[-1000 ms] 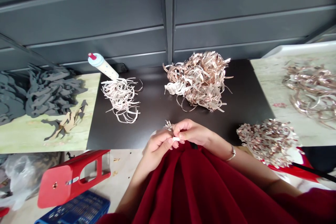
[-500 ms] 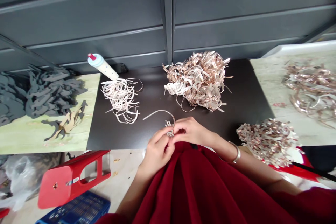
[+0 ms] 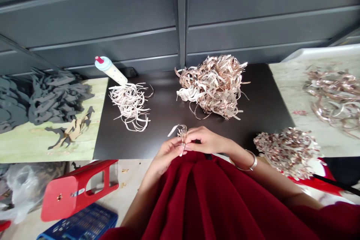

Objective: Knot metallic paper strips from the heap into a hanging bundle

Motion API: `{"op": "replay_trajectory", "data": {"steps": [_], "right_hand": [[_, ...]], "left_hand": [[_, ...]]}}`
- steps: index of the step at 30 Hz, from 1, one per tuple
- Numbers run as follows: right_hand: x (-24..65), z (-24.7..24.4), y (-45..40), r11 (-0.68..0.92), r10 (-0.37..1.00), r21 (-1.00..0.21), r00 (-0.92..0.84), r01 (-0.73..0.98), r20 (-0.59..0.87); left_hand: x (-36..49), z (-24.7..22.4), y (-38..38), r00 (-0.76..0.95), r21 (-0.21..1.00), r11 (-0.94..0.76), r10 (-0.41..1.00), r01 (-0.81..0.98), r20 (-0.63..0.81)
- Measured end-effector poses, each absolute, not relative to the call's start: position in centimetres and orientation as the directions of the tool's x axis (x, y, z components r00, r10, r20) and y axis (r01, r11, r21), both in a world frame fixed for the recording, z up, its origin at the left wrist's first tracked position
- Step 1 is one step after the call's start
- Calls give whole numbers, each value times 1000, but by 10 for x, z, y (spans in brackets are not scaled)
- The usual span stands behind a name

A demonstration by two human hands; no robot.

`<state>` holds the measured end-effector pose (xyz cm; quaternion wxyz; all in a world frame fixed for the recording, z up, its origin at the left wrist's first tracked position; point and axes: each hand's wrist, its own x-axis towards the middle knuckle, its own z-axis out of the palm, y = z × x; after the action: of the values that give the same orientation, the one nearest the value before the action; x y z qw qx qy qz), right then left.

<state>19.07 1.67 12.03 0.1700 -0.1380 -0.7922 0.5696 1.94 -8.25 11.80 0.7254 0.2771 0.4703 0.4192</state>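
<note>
My left hand [image 3: 168, 152] and my right hand [image 3: 206, 139] meet at the table's front edge, fingers pinched together. Between them they hold a thin shiny rose-gold strip [image 3: 183, 132], pale on one side, bent into a loop with its free end pointing left. A small cluster of leafy pieces at the fingertips is mostly hidden. Beyond my hands lies a large tangle of rose-gold strips [image 3: 216, 86]. A smaller pile of pale strips [image 3: 131, 105] lies at the left of the dark mat [image 3: 163, 101].
A bottle with a red tip [image 3: 111, 70] leans behind the pale strips. Dark grey cut shapes [image 3: 56, 97] lie at left. A leafy rose-gold bundle [image 3: 287, 150] sits right, by my forearm. More strips [image 3: 334, 90] lie far right. A red stool [image 3: 78, 191] and blue crate [image 3: 81, 223] are below left.
The strip's long free end has been drawn in, now curling in a shorter loop at my fingertips. My left fingers have shifted and pinch the strip closer to my right hand.
</note>
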Motion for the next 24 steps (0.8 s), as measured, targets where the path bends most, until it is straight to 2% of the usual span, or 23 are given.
{"op": "replay_trajectory", "data": {"steps": [3,6,9,12,15,24], "right_hand": [[186,120,16,456,413,-888,-898,60,151],[185,122,13,445,402,-894,-903,47,152],[187,123,8,449,495,-882,-862,143,112],[188,124,2,490,572,-854,-804,176,163],[189,124,-1,511,557,-848,-805,139,204],[201,124,5,390,541,-910,-835,144,99]], "left_hand": [[19,111,-75,326,635,578,815,-512,-478],[18,104,-69,377,580,590,806,-561,-456],[16,100,-67,398,582,591,807,-559,-437],[15,100,-67,383,595,582,813,-553,-439],[17,101,-67,349,621,566,824,-542,-446],[4,94,-72,389,705,568,817,-425,-425]]}}
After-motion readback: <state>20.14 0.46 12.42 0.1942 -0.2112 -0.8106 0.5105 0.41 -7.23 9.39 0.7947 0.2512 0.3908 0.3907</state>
